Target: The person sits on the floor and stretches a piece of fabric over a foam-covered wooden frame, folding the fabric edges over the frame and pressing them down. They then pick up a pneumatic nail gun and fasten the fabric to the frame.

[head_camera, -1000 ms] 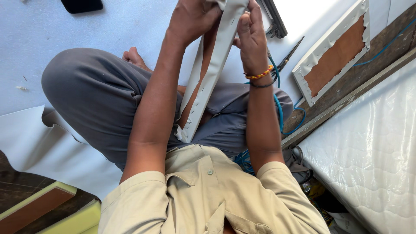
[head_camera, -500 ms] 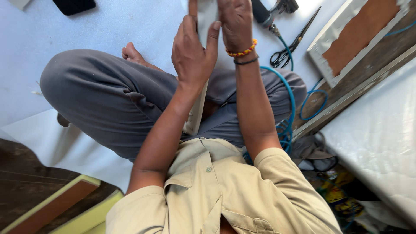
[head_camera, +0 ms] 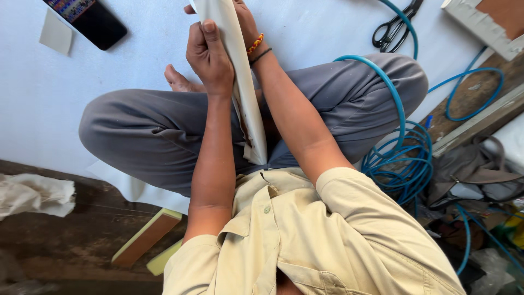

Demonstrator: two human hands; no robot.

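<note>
- A long, narrow cream-covered strip (head_camera: 240,93) is held upright between the two hands, above the crossed legs in grey trousers (head_camera: 147,136); its lower end is seen near the waist of the beige shirt (head_camera: 305,235).
- The left hand (head_camera: 207,57) is clamped on the strip's near side, with the fingers curled and the thumb pressed flat against the cream surface.
- The right hand (head_camera: 243,19) is placed against the strip's far side and is mostly hidden behind it; an orange bracelet (head_camera: 255,42) and a dark band are worn at its wrist.
- The hands are kept close together, parted only by the strip.
- A coiled blue hose (head_camera: 401,158) is seen by the right knee, looping over it.
- Black scissors (head_camera: 390,27) are laid on the white sheet (head_camera: 65,82) beyond that knee.
- A dark phone (head_camera: 90,19) and a small pale patch (head_camera: 56,33) are seen on the sheet, well apart from the hands.
</note>
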